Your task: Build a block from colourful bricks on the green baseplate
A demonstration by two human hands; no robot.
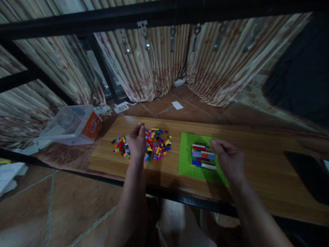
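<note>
Left hand (137, 139) over the loose bricks (157, 151), left half of the desk (264, 168). Fingers curled in, thumb drawn up to them, so close to closed; can't tell if a brick is in the pinch. Forearm comes in from the near side and, with the hand, hides the middle of the pile. Pile is small pieces, mixed colors: red, yellow, blue, green, orange, purple, some white, spread flat with a few strays at the edges.

Right hand (228, 156) over the right part of the green baseplate (185, 154). Thumb and finger brought together at the tips, hardly any gap; too dim to tell if a small piece is between them. Tips near the far right corner of the brick build (203, 157); contact unclear. Build sits around the middle of the plate, side-by-side rows in red, white, lavender, blue and orange; white strip at near right, blue at near left. Baseplate lies flat on the desk, right of the pile, bare studs around the build.

Left of the desk: clear plastic box (64, 137) with an orange label (92, 127). Dark flat item (308, 175) at the desk's right end. Far side: striped floral curtains (154, 68), white paper (177, 105) on the tiled floor (82, 195).
</note>
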